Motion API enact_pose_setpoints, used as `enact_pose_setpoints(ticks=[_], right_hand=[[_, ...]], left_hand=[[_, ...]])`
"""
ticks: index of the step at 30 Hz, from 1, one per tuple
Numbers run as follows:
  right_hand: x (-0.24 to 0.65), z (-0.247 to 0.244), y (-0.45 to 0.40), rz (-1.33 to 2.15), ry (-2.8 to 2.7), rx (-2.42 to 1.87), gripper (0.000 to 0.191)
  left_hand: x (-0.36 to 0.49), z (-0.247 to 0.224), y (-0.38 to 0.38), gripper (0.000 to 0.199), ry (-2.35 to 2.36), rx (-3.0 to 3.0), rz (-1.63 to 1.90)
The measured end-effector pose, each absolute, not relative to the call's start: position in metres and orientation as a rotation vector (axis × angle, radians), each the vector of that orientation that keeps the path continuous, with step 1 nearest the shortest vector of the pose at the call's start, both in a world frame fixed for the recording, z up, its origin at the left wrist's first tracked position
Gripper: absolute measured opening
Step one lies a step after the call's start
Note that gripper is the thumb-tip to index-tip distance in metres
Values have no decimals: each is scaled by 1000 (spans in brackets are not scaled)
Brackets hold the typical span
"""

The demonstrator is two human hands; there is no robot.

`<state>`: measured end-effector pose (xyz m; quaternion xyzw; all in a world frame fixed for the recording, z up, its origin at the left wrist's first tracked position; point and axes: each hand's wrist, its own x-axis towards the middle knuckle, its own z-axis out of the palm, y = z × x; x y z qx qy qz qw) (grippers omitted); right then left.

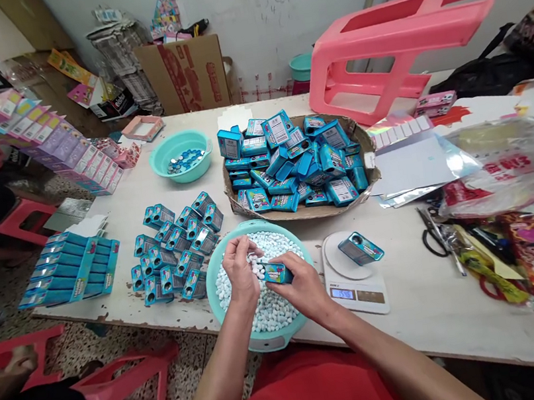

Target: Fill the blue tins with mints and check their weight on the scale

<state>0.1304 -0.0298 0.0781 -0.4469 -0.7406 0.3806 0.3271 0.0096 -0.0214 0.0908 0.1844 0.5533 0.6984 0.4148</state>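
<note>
"What's nearest?"

"A large round turquoise plastic bowl [213, 288] of small white rounded pellets [278, 317]. Over it, the right hand [304, 281] has fingers and thumb closed around a small blue rectangular printed tin [278, 273]."

"And the left hand [241, 274]?"

"At the tin's end, thumb and fingertips drawn close together. Whether a pellet is between them, I can't tell."

"Anything just beside?"

"To the right, a flat white digital scale [380, 296] with another blue tin [361, 249] tilted on its round pan. To the left, a cluster of upright blue tins [169, 281], dark round openings showing on many."

"Farther back?"

"A shallow brown cardboard tray [306, 213] heaped with jumbled blue tins [277, 130], and a smaller turquoise bowl [200, 172] holding small round blue and silvery discs [184, 161]."

"So how far along?"

"Partway, I'd judge. The cluster looks set apart as one batch, though its contents don't show. The tin in hand seems unfinished, and the heap looks like plenty left."
</note>
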Motion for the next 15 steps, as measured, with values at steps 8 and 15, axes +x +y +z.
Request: enact_pose_setpoints(ticks=[8,15], right_hand=[[130,70,-28,1023,-1903,-1177,29],[137,67,-26,1160,-1783,-1121,28]], left_hand=[[18,91,-22,22,1340,416,1720],[-6,81,-16,23,1386,567,1684]])
